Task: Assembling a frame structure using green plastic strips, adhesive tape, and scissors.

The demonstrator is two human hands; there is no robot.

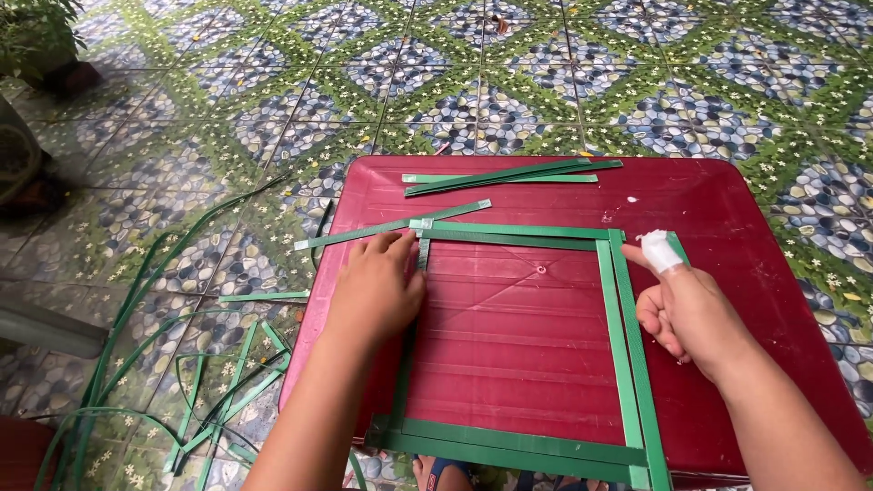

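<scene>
left hand (377,291) flat, pressing the green strap frame (518,235) near its far-left corner on the red tabletop (727,209); right hand (688,309) loosely curled, bandaged thumb (658,252) against the frame's right side; bare tabletop toward the right edge.

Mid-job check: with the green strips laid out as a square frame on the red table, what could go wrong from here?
1. The left hand presses only the top-left corner; the other corners of the strip frame lie unheld and could slide out of square.
2. The right hand has a bandaged fingertip, so its grip may be weaker.
3. The loose strips near the red table edge might slip off.
</scene>
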